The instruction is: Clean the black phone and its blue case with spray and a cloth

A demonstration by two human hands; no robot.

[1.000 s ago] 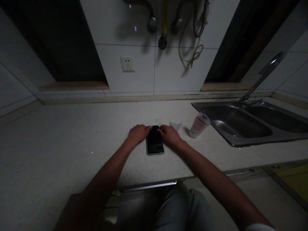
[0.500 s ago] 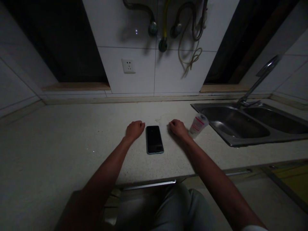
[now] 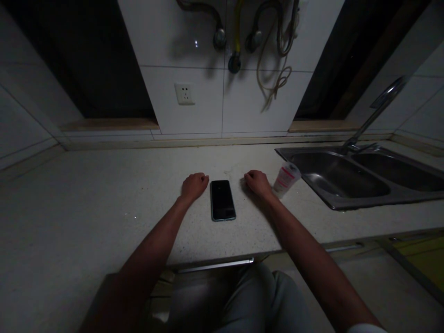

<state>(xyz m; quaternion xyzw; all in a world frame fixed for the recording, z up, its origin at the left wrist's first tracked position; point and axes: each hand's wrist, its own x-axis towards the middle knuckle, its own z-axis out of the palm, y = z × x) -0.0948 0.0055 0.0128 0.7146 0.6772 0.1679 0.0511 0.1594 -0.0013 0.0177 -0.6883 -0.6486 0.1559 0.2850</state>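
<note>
A dark-screened smartphone (image 3: 222, 200) lies flat on the pale countertop (image 3: 86, 194), between my two hands. Just left of it, my left hand (image 3: 194, 186) rests on the counter, closed in a loose fist with nothing showing in it. On the phone's other side is my right hand (image 3: 257, 182), also closed and apart from the phone; no object shows in its fingers. Beside my right wrist stands a translucent plastic cup (image 3: 286, 178) with pink-red print. My wrist hides part of the cup's base.
A double-bowl steel sink (image 3: 333, 203) with a chrome faucet (image 3: 373, 115) is set into the counter at the right. On the tiled back wall are a power socket (image 3: 184, 94), pipes with valves (image 3: 219, 38) and a tied cord (image 3: 279, 83). A metal handle (image 3: 215, 266) runs below the front edge.
</note>
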